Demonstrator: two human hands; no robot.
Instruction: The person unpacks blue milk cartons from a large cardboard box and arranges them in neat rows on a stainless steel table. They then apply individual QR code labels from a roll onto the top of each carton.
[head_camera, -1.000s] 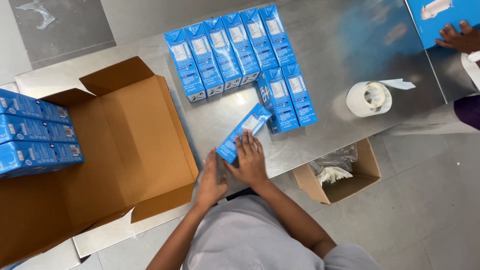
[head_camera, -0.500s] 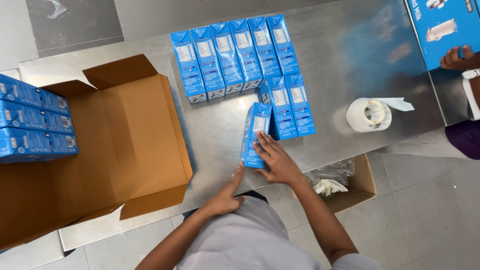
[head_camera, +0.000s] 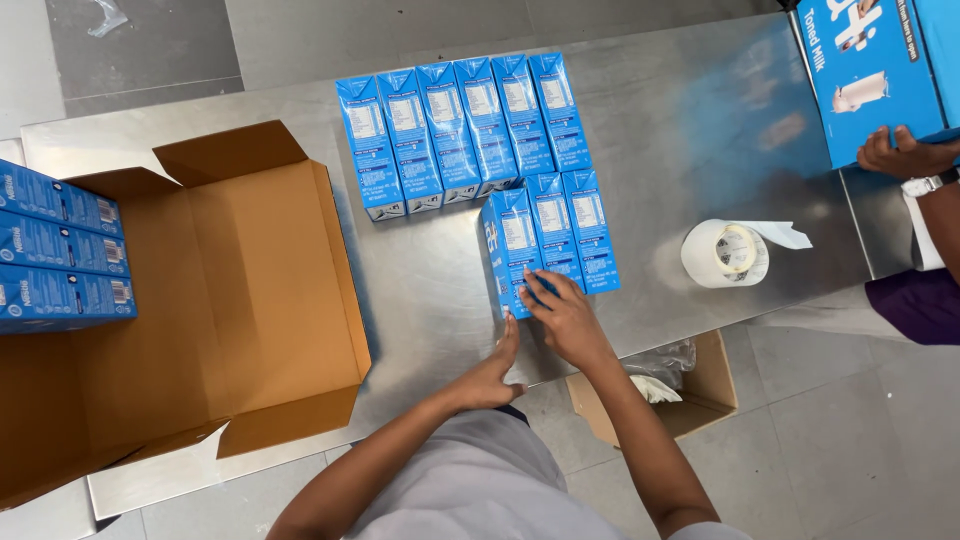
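My right hand (head_camera: 563, 317) rests on the near end of a blue carton (head_camera: 509, 247) lying flat, pressed against two more blue cartons (head_camera: 573, 226) on the steel table (head_camera: 680, 130). A row of several blue cartons (head_camera: 463, 130) lies just beyond them. Just left of that carton's near end, my left hand (head_camera: 489, 374) has its fingers extended, at the table's near edge. It holds nothing.
An open cardboard box (head_camera: 230, 290) sits at the left with stacked blue cartons (head_camera: 60, 250) at its far left. A roll of white tape (head_camera: 726, 253) lies to the right. Another person's hand (head_camera: 900, 152) holds a big blue box (head_camera: 880, 70). A small cardboard bin (head_camera: 670, 390) stands on the floor.
My right hand carried the blue carton from near the table edge to the right and laid it beside the two cartons. My left hand let go and dropped to the table edge.
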